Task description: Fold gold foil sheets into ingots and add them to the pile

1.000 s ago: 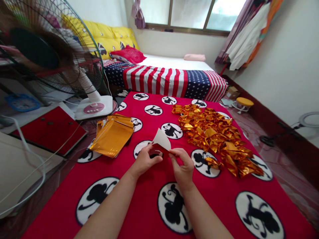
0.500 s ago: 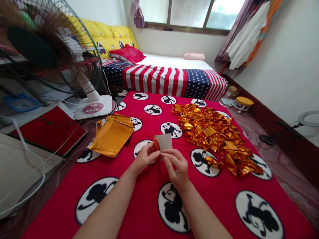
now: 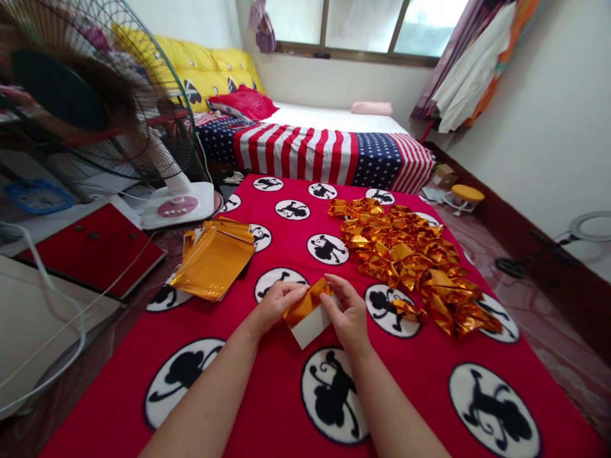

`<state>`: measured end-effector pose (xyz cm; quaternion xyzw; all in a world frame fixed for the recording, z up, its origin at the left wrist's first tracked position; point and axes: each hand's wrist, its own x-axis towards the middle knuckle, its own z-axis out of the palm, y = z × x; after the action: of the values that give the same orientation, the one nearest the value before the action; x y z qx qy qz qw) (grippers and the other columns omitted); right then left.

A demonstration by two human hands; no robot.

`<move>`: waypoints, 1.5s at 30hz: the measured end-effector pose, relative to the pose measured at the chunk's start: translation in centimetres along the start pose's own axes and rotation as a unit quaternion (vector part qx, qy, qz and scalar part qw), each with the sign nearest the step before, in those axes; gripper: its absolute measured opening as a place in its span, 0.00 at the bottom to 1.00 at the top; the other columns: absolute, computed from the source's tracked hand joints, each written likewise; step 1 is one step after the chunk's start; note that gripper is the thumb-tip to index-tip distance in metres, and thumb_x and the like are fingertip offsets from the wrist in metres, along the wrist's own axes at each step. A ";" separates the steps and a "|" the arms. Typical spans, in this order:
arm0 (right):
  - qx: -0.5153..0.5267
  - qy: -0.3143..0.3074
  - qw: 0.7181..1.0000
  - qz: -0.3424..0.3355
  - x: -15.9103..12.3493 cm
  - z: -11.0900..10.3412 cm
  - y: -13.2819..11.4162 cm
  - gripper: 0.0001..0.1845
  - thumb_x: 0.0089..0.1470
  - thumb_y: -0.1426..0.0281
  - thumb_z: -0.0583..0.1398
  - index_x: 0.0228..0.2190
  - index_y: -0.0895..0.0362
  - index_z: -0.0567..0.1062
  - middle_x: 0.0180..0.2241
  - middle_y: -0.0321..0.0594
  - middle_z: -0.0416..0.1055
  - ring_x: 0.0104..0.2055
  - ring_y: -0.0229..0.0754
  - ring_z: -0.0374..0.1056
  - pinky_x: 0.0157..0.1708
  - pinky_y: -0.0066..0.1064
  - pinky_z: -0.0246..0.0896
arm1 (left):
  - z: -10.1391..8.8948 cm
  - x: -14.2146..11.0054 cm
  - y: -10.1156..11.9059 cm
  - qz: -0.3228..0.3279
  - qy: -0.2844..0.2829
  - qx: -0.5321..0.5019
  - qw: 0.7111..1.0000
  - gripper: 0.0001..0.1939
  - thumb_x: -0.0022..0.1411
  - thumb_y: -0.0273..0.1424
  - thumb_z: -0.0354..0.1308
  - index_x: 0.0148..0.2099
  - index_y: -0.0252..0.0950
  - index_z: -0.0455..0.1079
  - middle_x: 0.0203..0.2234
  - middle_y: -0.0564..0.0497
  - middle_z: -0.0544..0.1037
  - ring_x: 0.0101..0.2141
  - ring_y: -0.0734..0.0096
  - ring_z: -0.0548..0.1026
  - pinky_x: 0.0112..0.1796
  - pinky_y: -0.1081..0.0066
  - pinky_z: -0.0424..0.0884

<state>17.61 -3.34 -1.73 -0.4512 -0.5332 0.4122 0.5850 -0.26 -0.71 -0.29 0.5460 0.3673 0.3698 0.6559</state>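
Foil paper (image 3: 304, 310) sits between the hands over red cloth (image 3: 272, 397): the left hand (image 3: 279, 305) pinches its ten-o'clock edge, the right hand (image 3: 350, 313) its two-o'clock edge — probably keeping it taut. Flat sheets (image 3: 214, 262) at ten, folded pieces (image 3: 401, 253) at two — apart, perhaps to avoid mixing.

The blanket (image 3: 277, 388) is red, patterned with white discs that carry black monkey figures inside dark outlines. Over the blanket, the paper (image 3: 310, 327) shows shiny orange-gold beside plain white. The stack of sheets (image 3: 217, 261) on the blanket's left side and the folded pieces (image 3: 403, 251) on its right are the same shiny orange-gold. Beyond the blanket, the bedspread (image 3: 298, 154) mixes red-and-white stripes with white stars on navy. Left of the blanket, the fan base (image 3: 177, 208) is white and pink.
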 end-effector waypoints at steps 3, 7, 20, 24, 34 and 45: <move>0.006 0.065 0.998 0.020 0.2 0.0 0.2 0.17 0.52 0.65 0.64 0.45 0.55 0.76 0.44 0.44 0.76 0.46 0.46 0.72 0.48 0.38 0.68 | -0.2 0.2 -0.2 0.027 0.018 -0.018 0.999 0.31 0.59 0.45 0.61 0.60 0.33 0.67 0.30 0.50 0.74 0.28 0.73 0.71 0.27 0.77 0.65; -0.023 0.135 0.990 0.037 0.6 -0.5 0.4 0.18 0.54 0.62 0.63 0.44 0.57 0.76 0.42 0.45 0.76 0.44 0.46 0.72 0.46 0.39 0.68 | -0.1 0.5 -0.5 0.037 0.035 -0.039 0.998 0.41 0.51 0.42 0.68 0.65 0.39 0.60 0.37 0.50 0.73 0.26 0.78 0.69 0.24 0.79 0.64; -0.002 0.085 0.995 0.057 0.4 -0.6 -0.4 0.15 0.57 0.60 0.60 0.40 0.57 0.78 0.37 0.42 0.77 0.39 0.42 0.72 0.38 0.32 0.66 | 0.2 1.0 -0.4 0.036 0.175 0.015 0.984 0.13 0.53 0.38 0.65 0.37 0.33 0.80 0.34 0.46 0.81 0.36 0.64 0.77 0.36 0.72 0.71; 0.041 0.061 0.995 0.063 0.4 -0.5 -0.3 0.21 0.53 0.61 0.63 0.47 0.55 0.74 0.38 0.40 0.74 0.33 0.39 0.71 0.32 0.28 0.65 | 0.2 1.0 -0.3 0.029 0.163 0.021 0.986 0.12 0.53 0.37 0.64 0.37 0.34 0.79 0.33 0.47 0.82 0.34 0.65 0.77 0.35 0.72 0.71; -0.033 0.034 0.998 0.046 0.6 -0.8 -0.1 0.12 0.52 0.62 0.64 0.35 0.56 0.78 0.31 0.39 0.76 0.30 0.41 0.70 0.30 0.30 0.64 | 0.0 1.0 -0.7 0.049 0.128 0.125 0.983 0.12 0.58 0.35 0.59 0.38 0.35 0.80 0.33 0.47 0.81 0.34 0.65 0.77 0.35 0.72 0.70; 0.009 0.115 0.991 0.063 0.8 -0.7 0.6 0.10 0.46 0.65 0.66 0.32 0.57 0.76 0.30 0.39 0.76 0.32 0.42 0.72 0.33 0.32 0.68 | -0.3 0.2 -0.3 0.059 0.017 0.016 0.998 0.42 0.44 0.37 0.73 0.61 0.40 0.65 0.46 0.45 0.77 0.42 0.59 0.77 0.39 0.69 0.72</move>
<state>18.42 -2.51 -2.12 -0.5225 -0.4292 0.3986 0.6196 -0.37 -0.46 -0.65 0.5710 0.3517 0.4108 0.6177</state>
